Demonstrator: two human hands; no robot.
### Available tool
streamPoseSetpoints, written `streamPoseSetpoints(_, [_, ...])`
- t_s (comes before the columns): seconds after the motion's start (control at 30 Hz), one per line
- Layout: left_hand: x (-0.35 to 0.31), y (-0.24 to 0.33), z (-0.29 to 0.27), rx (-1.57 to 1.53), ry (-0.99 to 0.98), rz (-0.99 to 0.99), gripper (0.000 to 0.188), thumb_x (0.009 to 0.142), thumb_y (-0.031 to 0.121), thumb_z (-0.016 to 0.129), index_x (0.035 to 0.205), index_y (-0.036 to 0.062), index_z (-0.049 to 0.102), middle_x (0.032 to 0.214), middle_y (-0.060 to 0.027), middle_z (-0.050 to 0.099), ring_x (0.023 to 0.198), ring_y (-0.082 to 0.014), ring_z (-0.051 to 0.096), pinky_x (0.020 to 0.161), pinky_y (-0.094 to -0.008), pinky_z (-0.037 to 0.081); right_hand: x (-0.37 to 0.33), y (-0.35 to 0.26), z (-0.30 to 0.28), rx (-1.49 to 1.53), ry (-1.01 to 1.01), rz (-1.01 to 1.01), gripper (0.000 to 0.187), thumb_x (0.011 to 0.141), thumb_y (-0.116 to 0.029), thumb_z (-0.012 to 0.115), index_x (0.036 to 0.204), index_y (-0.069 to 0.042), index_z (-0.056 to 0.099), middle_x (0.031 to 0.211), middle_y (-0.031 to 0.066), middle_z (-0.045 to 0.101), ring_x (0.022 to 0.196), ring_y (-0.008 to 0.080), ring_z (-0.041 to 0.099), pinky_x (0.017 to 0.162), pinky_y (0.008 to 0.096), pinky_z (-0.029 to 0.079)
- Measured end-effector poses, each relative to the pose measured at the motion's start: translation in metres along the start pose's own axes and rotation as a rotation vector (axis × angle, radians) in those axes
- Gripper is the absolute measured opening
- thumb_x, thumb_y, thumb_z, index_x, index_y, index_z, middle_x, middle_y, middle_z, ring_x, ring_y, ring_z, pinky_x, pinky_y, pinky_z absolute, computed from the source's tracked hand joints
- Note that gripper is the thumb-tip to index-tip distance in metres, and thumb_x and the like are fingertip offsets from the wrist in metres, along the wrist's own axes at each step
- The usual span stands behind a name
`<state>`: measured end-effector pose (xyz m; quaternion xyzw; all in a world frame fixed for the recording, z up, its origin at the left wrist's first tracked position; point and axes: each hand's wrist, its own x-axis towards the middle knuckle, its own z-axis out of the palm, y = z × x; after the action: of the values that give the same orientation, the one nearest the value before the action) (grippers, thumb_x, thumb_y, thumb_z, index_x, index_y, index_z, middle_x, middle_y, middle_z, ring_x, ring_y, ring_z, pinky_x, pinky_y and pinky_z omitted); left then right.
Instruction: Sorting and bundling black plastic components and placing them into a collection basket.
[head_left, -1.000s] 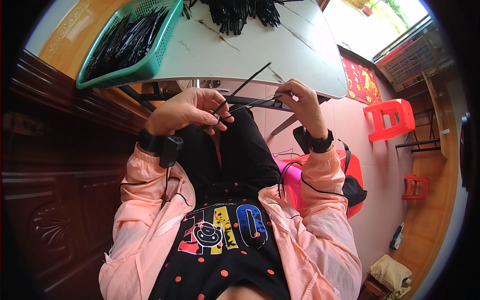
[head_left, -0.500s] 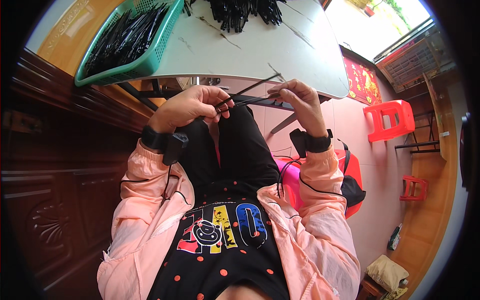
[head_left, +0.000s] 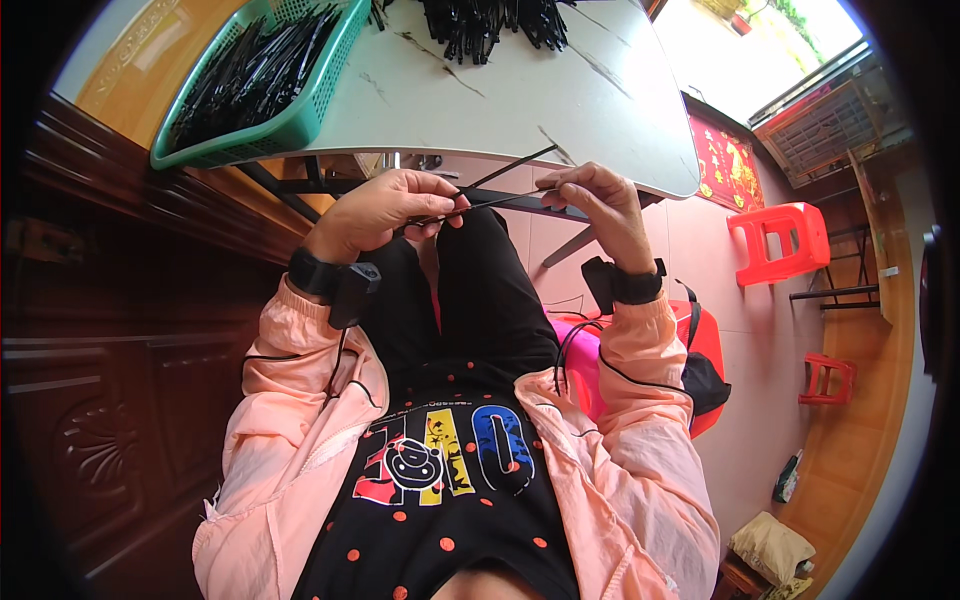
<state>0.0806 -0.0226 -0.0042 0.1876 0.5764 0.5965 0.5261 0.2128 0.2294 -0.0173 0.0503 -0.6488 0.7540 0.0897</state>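
Over my lap, just off the table's near edge, my left hand (head_left: 395,210) is closed in a pinch on a slim black strip (head_left: 515,166). The strip slants up to the right, its far end free in front of the table. A second thin dark strand (head_left: 505,200) runs between the hands. Its right end is pinched by the thumb and fingers of my right hand (head_left: 598,193); its other end meets my left fingers. A short dark piece sticks out below the left fingers. How the pieces join there is too small to tell.
A white marbled table (head_left: 450,110) lies ahead. On it, a green plastic basket (head_left: 325,108) full of black strips stands left, and a black strip pile (head_left: 490,30) lies at the far edge. Red stools (head_left: 800,245) stand right; dark carved wood panelling (head_left: 130,400) lines the left.
My left hand has shifted slightly right, and its fingers have closed further over the pieces. The strip's free end has barely moved. My right hand stays nearly in place.
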Motion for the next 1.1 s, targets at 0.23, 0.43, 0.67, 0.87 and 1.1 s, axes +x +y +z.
streamPoseSetpoints(0.23, [0.004, -0.004, -0.001, 0.035, 0.019, 0.029, 0.015, 0.082, 0.008, 0.062, 0.095, 0.0002, 0.062, 0.078, -0.0057, 0.064, 0.054, -0.0056, 0.051, 0.046, -0.0153, 0.036, 0.000, 0.001, 0.001, -0.015, 0.010, -0.005, 0.009, 0.089, -0.004, 0.054, 0.089, 0.003, 0.059, 0.098, 0.0152, 0.064, 0.082, 0.0156, 0.063, 0.077, 0.0262, 0.051])
streamPoseSetpoints(0.43, [0.008, -0.005, 0.000, 0.011, 0.039, 0.020, 0.015, 0.080, 0.007, 0.063, 0.094, 0.0004, 0.063, 0.076, -0.0052, 0.064, 0.054, -0.0054, 0.050, 0.045, -0.0156, 0.035, 0.001, 0.004, -0.004, -0.023, -0.023, -0.039, 0.008, 0.088, -0.003, 0.054, 0.090, 0.004, 0.058, 0.099, 0.0157, 0.064, 0.084, 0.0154, 0.064, 0.078, 0.0257, 0.052])
streamPoseSetpoints(0.67, [0.010, -0.009, -0.001, 0.033, 0.018, 0.026, 0.017, 0.081, 0.008, 0.062, 0.097, 0.0008, 0.063, 0.078, -0.0051, 0.064, 0.054, -0.0031, 0.048, 0.044, -0.0141, 0.032, 0.000, 0.002, 0.000, -0.017, 0.016, -0.030, 0.007, 0.088, -0.003, 0.055, 0.088, 0.002, 0.059, 0.096, 0.0153, 0.065, 0.080, 0.0154, 0.063, 0.076, 0.0259, 0.051])
streamPoseSetpoints(0.87, [0.011, -0.010, 0.002, 0.028, 0.037, 0.065, 0.017, 0.081, 0.008, 0.063, 0.096, 0.0009, 0.063, 0.076, -0.0044, 0.063, 0.052, -0.0031, 0.047, 0.044, -0.0141, 0.032, 0.000, 0.003, 0.001, -0.032, 0.046, -0.053, 0.008, 0.088, -0.004, 0.055, 0.088, 0.003, 0.060, 0.094, 0.0146, 0.065, 0.078, 0.0154, 0.063, 0.074, 0.0263, 0.051])
streamPoseSetpoints(1.1, [0.013, -0.008, 0.005, 0.046, 0.067, 0.079, 0.016, 0.079, 0.007, 0.063, 0.094, 0.0007, 0.063, 0.073, -0.0033, 0.062, 0.051, -0.0033, 0.045, 0.044, -0.0145, 0.032, 0.000, 0.004, 0.000, -0.033, 0.066, -0.070, 0.010, 0.088, -0.005, 0.056, 0.089, 0.003, 0.060, 0.093, 0.0128, 0.066, 0.079, 0.0133, 0.064, 0.074, 0.0234, 0.051])
